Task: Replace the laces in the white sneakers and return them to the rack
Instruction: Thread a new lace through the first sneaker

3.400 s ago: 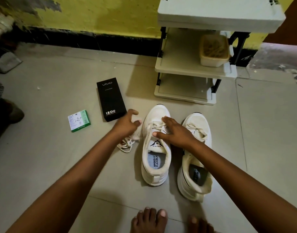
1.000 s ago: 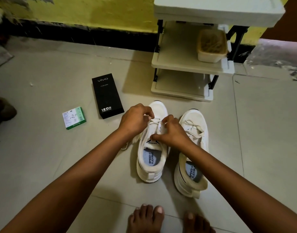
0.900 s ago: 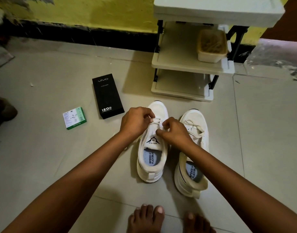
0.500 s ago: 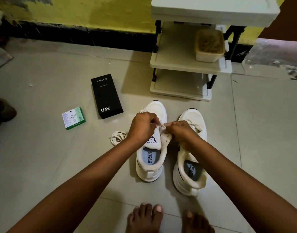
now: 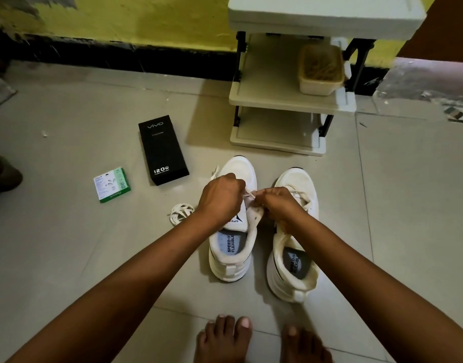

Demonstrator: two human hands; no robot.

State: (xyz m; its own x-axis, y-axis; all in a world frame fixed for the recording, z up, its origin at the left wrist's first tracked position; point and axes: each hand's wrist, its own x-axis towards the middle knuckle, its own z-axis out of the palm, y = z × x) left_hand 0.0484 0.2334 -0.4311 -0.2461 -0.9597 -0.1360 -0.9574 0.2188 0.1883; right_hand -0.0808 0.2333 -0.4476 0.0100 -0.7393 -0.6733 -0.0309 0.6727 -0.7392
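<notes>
White lace [image 5: 248, 194] is being pinched between both hands over the left sneaker [image 5: 234, 226]: the left hand [image 5: 221, 199] is curling tight around one stretch of it, and the right hand [image 5: 280, 203] is pinching the other end just beside the eyelets, knuckles almost touching the left hand. The lace is running crosswise to the sneaker, whose long axis is pointing away from the person, toe toward the rack [image 5: 290, 100] and heel toward the bare feet. Both hands are sitting directly above the throat of this shoe, so the next eyelet is lying just under the fingertips; the right hand looks nearer to the visible eyelet row on the inner flap, and I judge the threading will be fed from that side. The tongue is showing part of the word "SPEED", and the insole is reading "SPEED FLEXIBLE". The right sneaker [image 5: 294, 239] is standing just beside it, parallel, carrying the same insole print and a lace across its upper. A loose coil of lace [image 5: 180, 213] is lying on the floor just left of the left wrist. Farther left, a black box [image 5: 162, 149] is reading "vivo" and "120W", and a small green and white packet [image 5: 112, 185] has print too small to read. A tub [image 5: 320, 68] is sitting on the rack's middle shelf.
</notes>
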